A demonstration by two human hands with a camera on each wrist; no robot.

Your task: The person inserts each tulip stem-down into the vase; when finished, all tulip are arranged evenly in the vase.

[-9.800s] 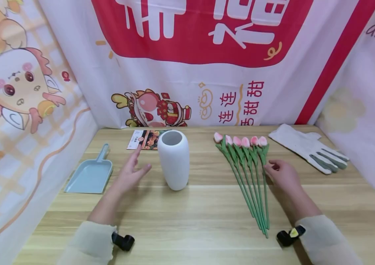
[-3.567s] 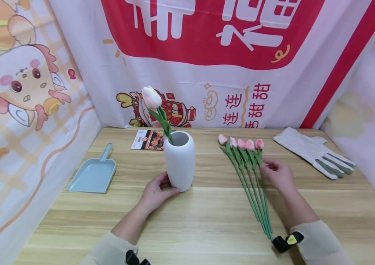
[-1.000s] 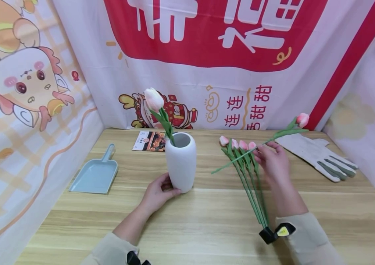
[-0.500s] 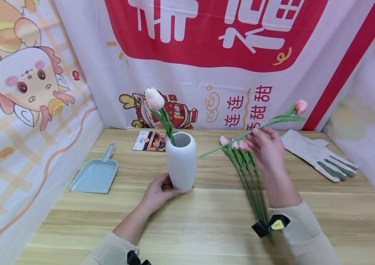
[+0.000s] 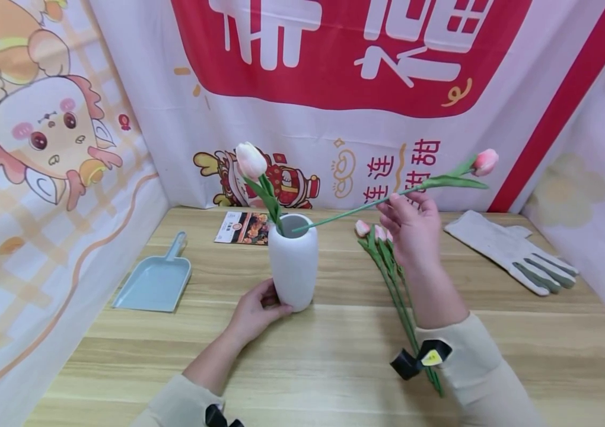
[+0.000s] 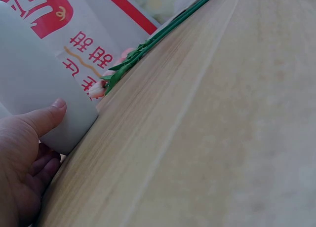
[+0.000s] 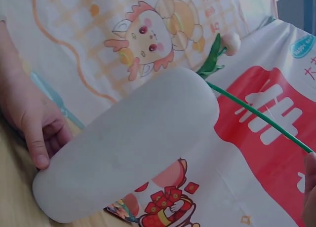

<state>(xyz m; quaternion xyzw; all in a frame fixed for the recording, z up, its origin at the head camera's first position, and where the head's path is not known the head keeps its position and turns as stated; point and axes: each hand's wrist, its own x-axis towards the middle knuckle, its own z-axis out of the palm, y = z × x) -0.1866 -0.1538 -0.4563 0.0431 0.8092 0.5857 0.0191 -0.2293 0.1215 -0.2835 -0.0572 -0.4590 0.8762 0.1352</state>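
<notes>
The white vase (image 5: 294, 267) stands upright, and a pale pink tulip (image 5: 251, 161) leans left out of its mouth. Around the vase's base, the left hand (image 5: 253, 311) curls its thumb and fingers; the left wrist view shows the thumb (image 6: 47, 118) against its side. Above the table, the right hand (image 5: 413, 228) pinches the stem of a pink tulip (image 5: 486, 162), its bloom up to the right and its stem end at the vase's mouth. More tulips (image 5: 388, 267) lie on the table, partly behind the right hand and forearm.
A light blue dustpan (image 5: 154, 284) lies at the left, and a printed card (image 5: 242, 228) behind the vase. Grey-white gloves (image 5: 510, 249) lie at the right. Printed cloth (image 5: 302, 118) hangs behind the wooden table (image 5: 302, 367).
The right hand has picked up a tulip from the bunch and moved it left and up, bringing its stem end to the vase's mouth. The left hand has stayed on the vase.
</notes>
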